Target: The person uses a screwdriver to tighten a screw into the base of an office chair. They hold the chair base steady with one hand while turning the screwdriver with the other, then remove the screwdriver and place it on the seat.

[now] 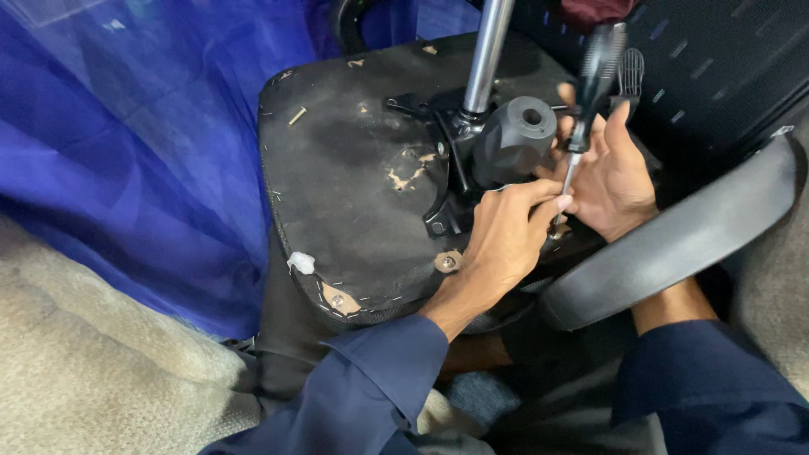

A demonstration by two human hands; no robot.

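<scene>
An informal furniture-repair workspace is showing here: an upturned office chair seat [354, 185] with worn, stapled underside is lying on a beige carpeted floor [93, 371], while blue fabric sheeting [126, 143] is hanging behind as a makeshift backdrop.

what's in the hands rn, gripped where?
Right hand holds a screwdriver low on its black handle. Left hand pinches the metal shaft near the tip, over the upturned chair seat.
</scene>
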